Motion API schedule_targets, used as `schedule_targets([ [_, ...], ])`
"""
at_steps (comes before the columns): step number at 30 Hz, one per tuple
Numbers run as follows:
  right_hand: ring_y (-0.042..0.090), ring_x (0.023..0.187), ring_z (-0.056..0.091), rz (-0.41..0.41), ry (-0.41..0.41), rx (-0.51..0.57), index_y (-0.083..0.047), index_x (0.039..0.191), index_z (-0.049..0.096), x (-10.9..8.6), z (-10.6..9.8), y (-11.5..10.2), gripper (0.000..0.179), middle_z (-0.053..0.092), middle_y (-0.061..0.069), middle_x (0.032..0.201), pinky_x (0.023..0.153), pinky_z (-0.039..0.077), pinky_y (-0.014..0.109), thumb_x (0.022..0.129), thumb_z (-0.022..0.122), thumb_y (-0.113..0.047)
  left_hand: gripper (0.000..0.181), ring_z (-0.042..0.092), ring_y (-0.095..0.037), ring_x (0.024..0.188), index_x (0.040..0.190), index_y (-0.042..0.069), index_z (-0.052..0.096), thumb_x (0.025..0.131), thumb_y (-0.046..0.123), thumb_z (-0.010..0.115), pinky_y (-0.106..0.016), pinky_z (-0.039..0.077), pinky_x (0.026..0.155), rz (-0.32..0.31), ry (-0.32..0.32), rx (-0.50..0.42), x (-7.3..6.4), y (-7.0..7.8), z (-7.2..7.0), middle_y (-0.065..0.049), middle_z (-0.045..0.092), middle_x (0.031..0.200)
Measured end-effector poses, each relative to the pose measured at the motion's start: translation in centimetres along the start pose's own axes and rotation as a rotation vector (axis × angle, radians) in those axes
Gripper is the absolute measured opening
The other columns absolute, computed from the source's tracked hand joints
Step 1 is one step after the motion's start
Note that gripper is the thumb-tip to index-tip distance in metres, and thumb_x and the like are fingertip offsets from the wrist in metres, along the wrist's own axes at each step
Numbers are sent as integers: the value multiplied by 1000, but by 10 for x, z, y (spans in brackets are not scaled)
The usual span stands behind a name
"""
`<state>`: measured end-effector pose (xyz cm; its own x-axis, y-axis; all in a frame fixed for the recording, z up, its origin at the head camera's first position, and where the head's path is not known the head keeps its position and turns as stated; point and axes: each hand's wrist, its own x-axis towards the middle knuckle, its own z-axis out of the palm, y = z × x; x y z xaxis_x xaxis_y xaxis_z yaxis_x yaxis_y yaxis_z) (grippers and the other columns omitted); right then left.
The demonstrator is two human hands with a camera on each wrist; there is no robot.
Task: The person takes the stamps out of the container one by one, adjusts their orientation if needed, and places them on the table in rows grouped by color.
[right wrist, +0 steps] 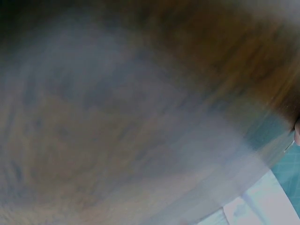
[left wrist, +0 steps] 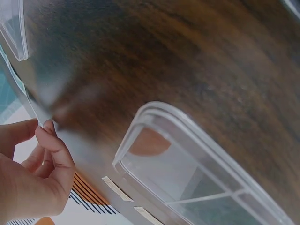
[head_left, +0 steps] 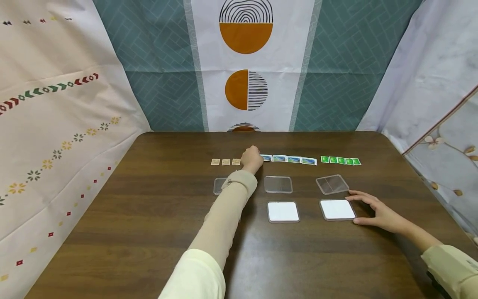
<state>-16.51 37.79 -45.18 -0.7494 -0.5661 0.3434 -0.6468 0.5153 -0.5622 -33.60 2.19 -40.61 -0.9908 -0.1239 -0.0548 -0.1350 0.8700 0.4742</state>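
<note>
My left hand [head_left: 252, 160] is at the back of the table, between three small beige stamps [head_left: 225, 162] and a row of blue picture stamps [head_left: 293, 159]. In the left wrist view, its thumb and forefinger [left wrist: 55, 143] meet in a pinch at the thin edge of what looks like a stamp, seen nearly edge-on. My right hand [head_left: 381, 214] lies at the right side of a clear case with a white insert [head_left: 337, 209]. Its thumb and forefinger are spread, touching near the case's right corners. The right wrist view is blurred and shows barely a fingertip.
Green stamps [head_left: 341, 160] form a row at the back right. Clear plastic lids lie in the middle [head_left: 278, 185] and at the right; another clear lid [head_left: 219, 186] is partly behind the left sleeve. A second case with a white insert [head_left: 283, 212] sits in front of the middle lid.
</note>
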Motion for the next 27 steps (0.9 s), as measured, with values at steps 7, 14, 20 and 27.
schedule_targets([
  [7, -16, 130, 20, 11, -2, -1, 0, 124, 52, 0, 0, 0, 62, 31, -23, 144, 95, 16, 0, 67, 78, 3, 11, 67, -26, 94, 89, 13, 69, 86, 13, 58, -40, 53, 74, 5, 5, -4, -3, 0, -2, -4, 71, 98],
  [14, -16, 130, 20, 23, -6, 6, -1, 124, 52, -1, 0, 0, 62, 30, -24, 144, 95, 16, -1, 68, 77, 4, 12, 67, -26, 96, 89, 14, 69, 86, 15, 58, -40, 53, 76, 3, 18, 3, -3, -3, -2, -4, 71, 100],
  [20, -17, 130, 20, 31, -13, 24, 1, 126, 50, -1, -1, -1, 64, 30, -24, 143, 95, 16, -1, 68, 77, 4, 12, 67, -27, 96, 90, 14, 70, 86, 15, 59, -40, 53, 76, 11, 21, -6, -5, -4, -4, -5, 71, 100],
  [27, -20, 128, 19, 101, -29, 52, 1, 128, 48, -1, -1, -4, 64, 29, -29, 141, 109, 25, 37, 71, 75, 2, 15, 67, -26, 98, 94, 14, 71, 86, 16, 59, -39, 53, 78, 35, 19, -5, -8, -7, -10, -4, 71, 104],
])
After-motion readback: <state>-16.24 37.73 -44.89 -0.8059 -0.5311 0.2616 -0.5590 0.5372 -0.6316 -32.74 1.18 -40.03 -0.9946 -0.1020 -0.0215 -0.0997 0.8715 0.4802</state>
